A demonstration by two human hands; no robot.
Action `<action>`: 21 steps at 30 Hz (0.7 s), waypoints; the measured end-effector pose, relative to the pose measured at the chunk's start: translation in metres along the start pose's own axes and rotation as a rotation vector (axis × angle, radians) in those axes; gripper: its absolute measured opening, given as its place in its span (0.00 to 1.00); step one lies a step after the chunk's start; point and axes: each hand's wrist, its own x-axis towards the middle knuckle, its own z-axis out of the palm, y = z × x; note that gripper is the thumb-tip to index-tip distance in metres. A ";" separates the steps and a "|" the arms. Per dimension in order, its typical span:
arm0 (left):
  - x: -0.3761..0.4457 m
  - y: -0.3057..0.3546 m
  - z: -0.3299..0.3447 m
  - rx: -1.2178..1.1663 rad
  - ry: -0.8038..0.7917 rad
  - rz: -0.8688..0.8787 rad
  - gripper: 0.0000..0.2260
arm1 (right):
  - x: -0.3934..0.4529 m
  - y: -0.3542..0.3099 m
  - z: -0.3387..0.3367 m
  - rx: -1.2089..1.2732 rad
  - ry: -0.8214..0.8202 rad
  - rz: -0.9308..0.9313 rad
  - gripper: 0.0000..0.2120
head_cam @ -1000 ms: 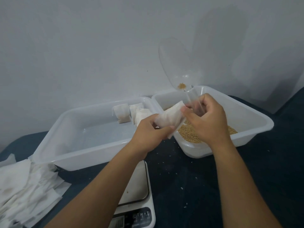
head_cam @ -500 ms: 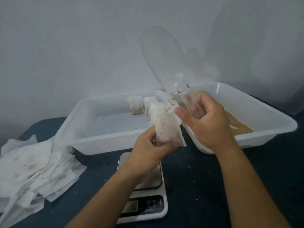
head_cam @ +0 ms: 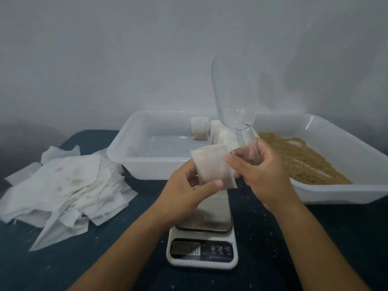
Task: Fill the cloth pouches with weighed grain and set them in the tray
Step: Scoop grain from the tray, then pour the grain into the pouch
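Looking down over the digital kitchen scale [head_cam: 202, 238], I take the scene from left to right. Well left of the scale, a loose heap of flat white cloth pouches [head_cam: 65, 185] lies on the dark blue table cover [head_cam: 52, 267], some of them stained. Behind the scale and a little left of it stands the white plastic tray [head_cam: 134, 156], with filled pouches [head_cam: 200, 131] upright against its far wall near the right corner. Above the scale's steel platform, my left hand [head_cam: 189, 192] pinches the lower edge of one white pouch [head_cam: 212, 166], thumb in front and fingers curled behind it. The pouch hangs in the air, clear of the platform and just in front of the tray's near rim. My right hand [head_cam: 264, 171] meets it from the other side: its fingertips touch the pouch's right edge while the same hand is closed around the handle of a clear plastic scoop [head_cam: 231, 108]. The scoop's bowl points up and slightly left, rising above both trays against the grey wall [head_cam: 126, 49]. I cannot tell whether any grain remains in it. Right of the scale and behind it sits a second white tub [head_cam: 336, 194], holding a shallow bed of tan grain [head_cam: 298, 162]. Scattered specks dot the cover around the scale.
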 end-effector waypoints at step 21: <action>-0.014 -0.004 -0.021 0.084 0.168 -0.011 0.09 | -0.009 -0.006 0.009 -0.224 -0.207 0.077 0.19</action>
